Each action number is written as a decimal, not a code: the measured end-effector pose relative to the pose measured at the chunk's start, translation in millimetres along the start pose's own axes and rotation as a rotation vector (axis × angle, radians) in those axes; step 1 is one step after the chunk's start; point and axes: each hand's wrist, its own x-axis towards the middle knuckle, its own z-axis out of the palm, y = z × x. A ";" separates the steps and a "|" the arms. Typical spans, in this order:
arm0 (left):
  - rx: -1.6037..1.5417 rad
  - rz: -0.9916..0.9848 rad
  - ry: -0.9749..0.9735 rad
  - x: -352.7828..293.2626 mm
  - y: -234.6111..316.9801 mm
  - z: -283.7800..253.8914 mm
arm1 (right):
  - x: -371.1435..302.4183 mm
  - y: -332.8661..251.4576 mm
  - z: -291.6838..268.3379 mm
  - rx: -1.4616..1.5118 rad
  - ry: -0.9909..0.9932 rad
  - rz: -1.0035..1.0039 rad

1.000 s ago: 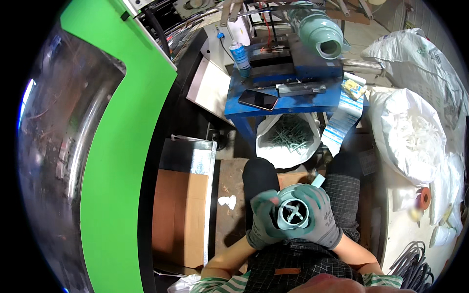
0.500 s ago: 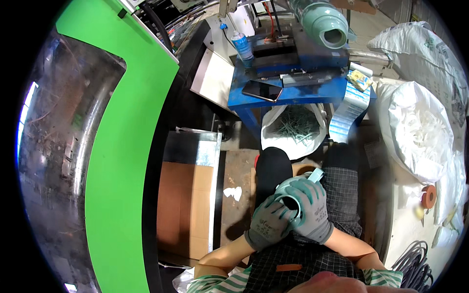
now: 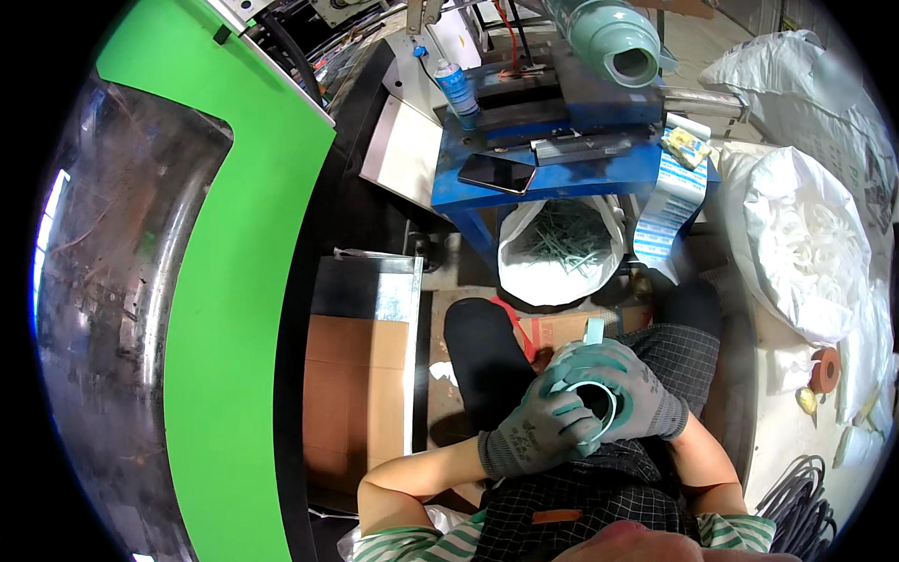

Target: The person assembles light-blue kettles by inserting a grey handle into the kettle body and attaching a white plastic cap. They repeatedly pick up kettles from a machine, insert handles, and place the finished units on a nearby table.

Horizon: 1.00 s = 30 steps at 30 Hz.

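Observation:
Above my lap, both gloved hands hold a pale teal plastic jug [image 3: 594,330], with its round, dark opening turned toward me. My left hand [image 3: 536,429], in a grey glove with teal fingers, is closed on the side and rim of the jug. Opposite it, my right hand [image 3: 644,386] wraps over the jug's other side. A short teal tab sticks out at the jug's far end. The fingers hide much of its body.
Ahead stands a blue bench [image 3: 552,180] with a phone [image 3: 496,173], a spray can [image 3: 457,92] and teal jugs [image 3: 599,33] above. Below is a sack [image 3: 524,281] of teal strips. A green machine [image 3: 229,309] and carton [image 3: 356,403] are left; a white sack [image 3: 749,206] is right.
The jug and both hands have shifted slightly right, and the jug has turned a little. My knees have spread apart, showing more of a cardboard box beyond them.

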 end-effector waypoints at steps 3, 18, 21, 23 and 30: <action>-0.035 0.045 -0.049 0.2 -1.7 2.7 | -3.0 0.6 -1.4 0.047 0.011 -0.021; 0.515 -0.104 0.471 59.6 -69.8 -35.2 | 82.0 29.2 -40.9 -0.187 0.309 -0.047; 0.380 -0.027 0.387 69.8 -54.1 -29.7 | 54.8 9.0 -53.2 -0.220 0.311 -0.045; 0.094 -0.010 0.364 67.7 -45.6 -4.9 | 26.5 -8.9 -60.6 -0.146 0.227 -0.072; -0.123 -0.108 0.336 47.5 -16.1 41.5 | -64.6 -13.2 -91.7 0.424 0.376 0.316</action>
